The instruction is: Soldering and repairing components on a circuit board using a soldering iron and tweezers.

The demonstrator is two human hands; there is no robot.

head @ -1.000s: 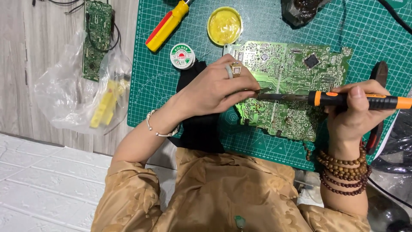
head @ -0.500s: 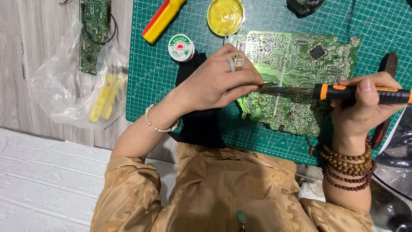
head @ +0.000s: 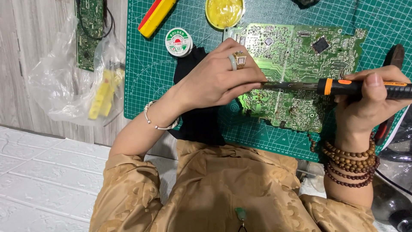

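A large green circuit board (head: 296,56) lies on a green cutting mat (head: 150,68). My right hand (head: 365,107) grips a soldering iron (head: 343,87) with a black and orange handle, its metal tip pointing left over the board. My left hand (head: 219,77), wearing rings and a bracelet, rests on the board's left edge with fingers pinched together right at the iron's tip. What the fingers pinch is too small to see.
A solder spool (head: 179,41), a yellow flux tin (head: 224,11) and a red and yellow tool (head: 156,16) lie at the mat's far side. A plastic bag (head: 73,77) with yellow parts and another circuit board (head: 90,34) sit left. Black cloth (head: 199,122) lies under my left wrist.
The view has shifted slightly, so everything sits a little higher in the frame. Both hands keep their hold at the board, with the iron's tip still meeting my left fingers.
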